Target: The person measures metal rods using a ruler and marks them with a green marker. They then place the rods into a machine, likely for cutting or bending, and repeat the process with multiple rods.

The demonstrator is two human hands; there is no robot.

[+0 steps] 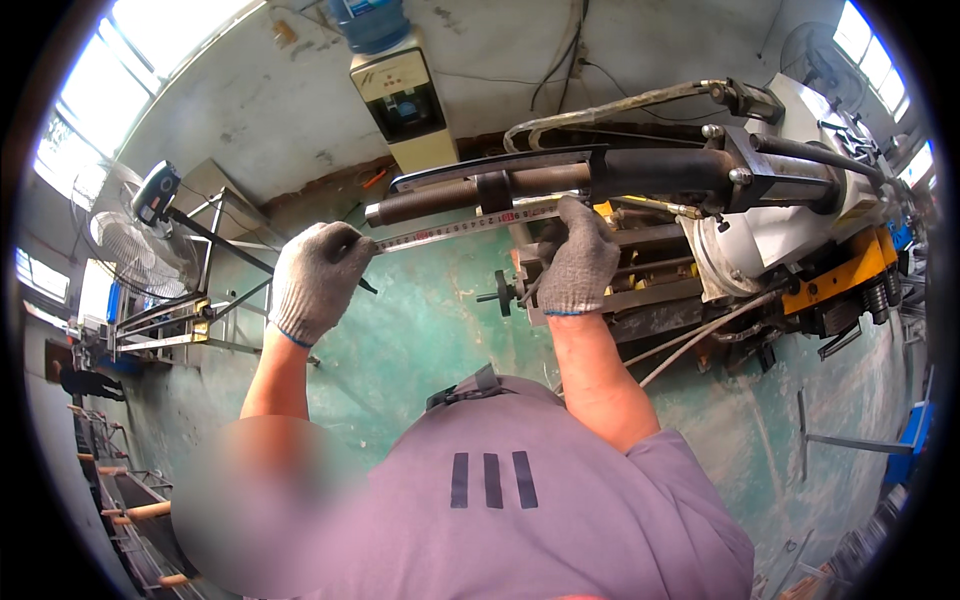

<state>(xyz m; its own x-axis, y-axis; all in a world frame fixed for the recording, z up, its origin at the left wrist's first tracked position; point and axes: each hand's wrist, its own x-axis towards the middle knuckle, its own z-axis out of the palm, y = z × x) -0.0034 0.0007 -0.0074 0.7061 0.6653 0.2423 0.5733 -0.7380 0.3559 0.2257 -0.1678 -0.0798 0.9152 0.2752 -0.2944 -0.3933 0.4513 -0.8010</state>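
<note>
A pale tape measure blade (455, 230) with dark and red markings is stretched between my two gloved hands, alongside a dark ribbed rod (430, 203) that sticks out of the machine. My left hand (320, 270), in a whitish knit glove, is closed on the blade's left end near the rod's tip. A small black piece (368, 287) pokes out below those fingers. Under the machine's shaft, my right hand (580, 260), in a greyer glove, is closed on the blade's other end. The tape's case cannot be made out.
The machine (670, 180) with its steel shaft and orange panel (840, 270) fills the right side. A handwheel (503, 293) juts out left of my right hand. Behind are a water dispenser (402, 105) and, leftward, a fan (140, 240) and metal frame (190, 325).
</note>
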